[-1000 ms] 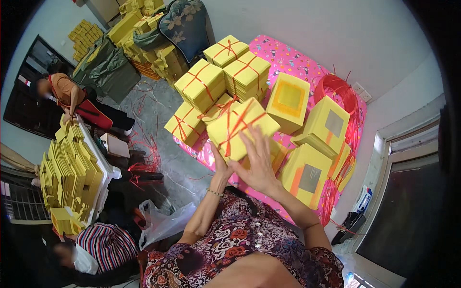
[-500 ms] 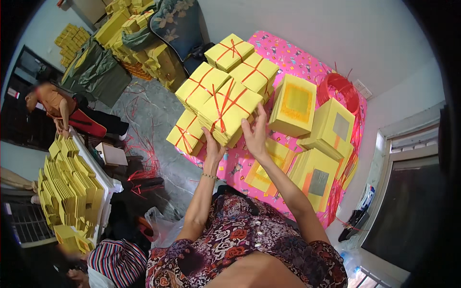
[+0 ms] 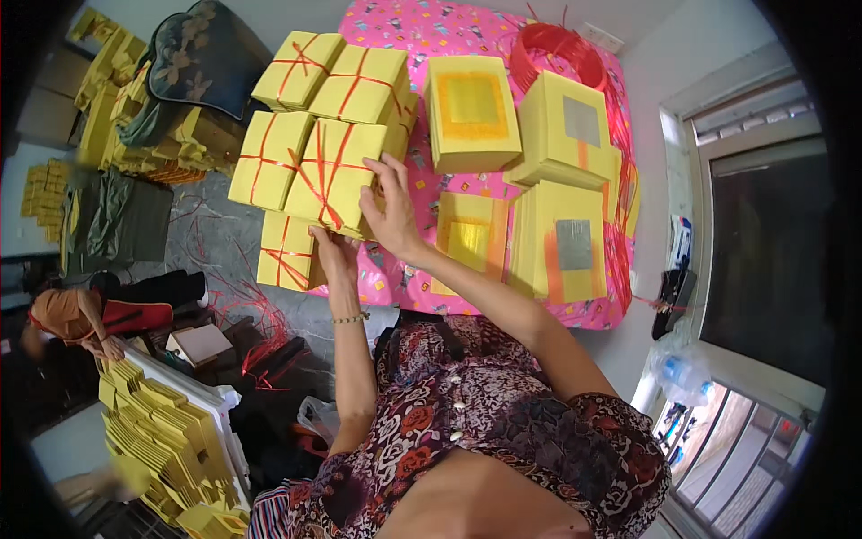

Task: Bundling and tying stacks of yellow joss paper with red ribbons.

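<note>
Bundle (image 3: 346,166) sits between your hands, just right of another tied stack (image 3: 269,166), over the pink sheet (image 3: 377,283). Your right hand (image 3: 391,211) is spread against its right side; your left hand (image 3: 334,256) touches its near edge, can't tell if pinching.

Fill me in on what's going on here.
The person's left hand is at the near edge of a red-tied yellow bundle, the right hand at its right side. Other tied bundles sit close beside it on a pink cover. Yellow stacks without visible ties stand to the right. At far left, a co-worker leans by more yellow pieces.
</note>
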Demonstrator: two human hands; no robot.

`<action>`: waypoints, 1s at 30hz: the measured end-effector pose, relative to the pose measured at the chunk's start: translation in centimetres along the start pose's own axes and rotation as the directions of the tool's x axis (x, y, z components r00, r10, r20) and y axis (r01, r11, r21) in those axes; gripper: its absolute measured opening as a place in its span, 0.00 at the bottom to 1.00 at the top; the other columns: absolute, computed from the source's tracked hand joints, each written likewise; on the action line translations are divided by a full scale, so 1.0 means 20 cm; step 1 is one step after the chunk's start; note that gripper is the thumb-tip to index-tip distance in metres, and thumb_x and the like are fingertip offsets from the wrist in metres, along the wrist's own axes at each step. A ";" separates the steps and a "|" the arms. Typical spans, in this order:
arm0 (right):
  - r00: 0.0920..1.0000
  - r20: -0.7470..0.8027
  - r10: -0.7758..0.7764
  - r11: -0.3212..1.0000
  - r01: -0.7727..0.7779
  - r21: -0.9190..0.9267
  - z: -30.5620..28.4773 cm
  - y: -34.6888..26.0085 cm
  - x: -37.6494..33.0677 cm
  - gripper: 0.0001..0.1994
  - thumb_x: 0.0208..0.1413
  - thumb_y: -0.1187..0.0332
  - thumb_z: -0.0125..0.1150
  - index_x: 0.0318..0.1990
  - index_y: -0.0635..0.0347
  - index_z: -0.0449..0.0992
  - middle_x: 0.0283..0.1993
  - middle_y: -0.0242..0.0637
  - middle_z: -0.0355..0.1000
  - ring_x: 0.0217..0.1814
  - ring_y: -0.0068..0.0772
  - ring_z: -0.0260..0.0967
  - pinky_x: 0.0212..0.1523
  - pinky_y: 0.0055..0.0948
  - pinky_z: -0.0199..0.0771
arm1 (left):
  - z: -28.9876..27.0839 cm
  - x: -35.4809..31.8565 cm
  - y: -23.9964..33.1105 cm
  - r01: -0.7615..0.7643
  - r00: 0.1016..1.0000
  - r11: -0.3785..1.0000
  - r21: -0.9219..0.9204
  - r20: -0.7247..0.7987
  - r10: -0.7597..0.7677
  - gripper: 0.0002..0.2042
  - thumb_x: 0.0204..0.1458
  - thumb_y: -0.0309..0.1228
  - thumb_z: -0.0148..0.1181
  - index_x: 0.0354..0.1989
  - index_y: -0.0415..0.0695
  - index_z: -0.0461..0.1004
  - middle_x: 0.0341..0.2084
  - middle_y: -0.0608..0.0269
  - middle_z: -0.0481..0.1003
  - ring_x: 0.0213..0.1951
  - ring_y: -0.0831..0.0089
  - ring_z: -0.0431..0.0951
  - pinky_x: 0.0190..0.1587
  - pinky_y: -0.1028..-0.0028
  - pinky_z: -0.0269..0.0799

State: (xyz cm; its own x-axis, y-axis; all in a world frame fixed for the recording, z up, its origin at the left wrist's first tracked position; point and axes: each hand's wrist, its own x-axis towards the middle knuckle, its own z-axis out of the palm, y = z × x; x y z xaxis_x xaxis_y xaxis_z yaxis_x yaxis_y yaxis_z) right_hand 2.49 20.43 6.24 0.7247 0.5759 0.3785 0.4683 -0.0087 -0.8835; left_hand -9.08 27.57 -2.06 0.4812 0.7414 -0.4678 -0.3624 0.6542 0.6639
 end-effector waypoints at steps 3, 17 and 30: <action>0.997 0.031 0.072 0.993 -0.074 0.091 -0.02 -0.01 -0.02 0.20 0.57 0.68 0.51 0.57 0.61 0.61 0.61 0.50 0.51 0.62 0.49 0.55 0.58 0.37 0.63 | -0.04 -0.04 0.03 0.042 0.994 0.977 0.211 -0.108 -0.020 0.30 0.58 0.59 0.37 0.55 0.46 0.64 0.45 0.63 0.71 0.43 0.71 0.70 0.44 0.70 0.67; 0.969 0.238 0.061 0.983 -0.100 0.154 -0.16 0.04 -0.13 0.23 0.60 0.64 0.49 0.62 0.57 0.57 0.63 0.52 0.51 0.65 0.54 0.52 0.63 0.43 0.55 | 0.10 -0.16 -0.04 -0.140 0.967 0.954 0.267 -0.171 0.189 0.32 0.57 0.61 0.37 0.59 0.48 0.60 0.51 0.64 0.67 0.50 0.71 0.67 0.50 0.65 0.63; 0.720 0.092 0.688 0.649 -0.554 -0.521 -0.66 0.62 -0.86 0.46 0.49 0.60 0.58 0.65 0.76 0.34 0.67 0.69 0.35 0.71 0.64 0.33 0.69 0.46 0.39 | -0.13 -0.23 -0.89 -0.017 0.990 0.427 0.904 -0.046 0.136 0.31 0.45 0.47 0.65 0.48 0.31 0.67 0.34 0.54 0.74 0.36 0.68 0.75 0.37 0.71 0.72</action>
State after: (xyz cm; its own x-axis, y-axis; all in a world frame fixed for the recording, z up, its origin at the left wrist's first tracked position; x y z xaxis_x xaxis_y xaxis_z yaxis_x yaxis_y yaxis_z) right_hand 2.53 -0.47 -7.57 0.7970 0.4840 -0.3613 0.1658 -0.7505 -0.6398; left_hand -6.91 12.90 -13.24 0.3902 0.8296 -0.3994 0.5584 0.1316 0.8190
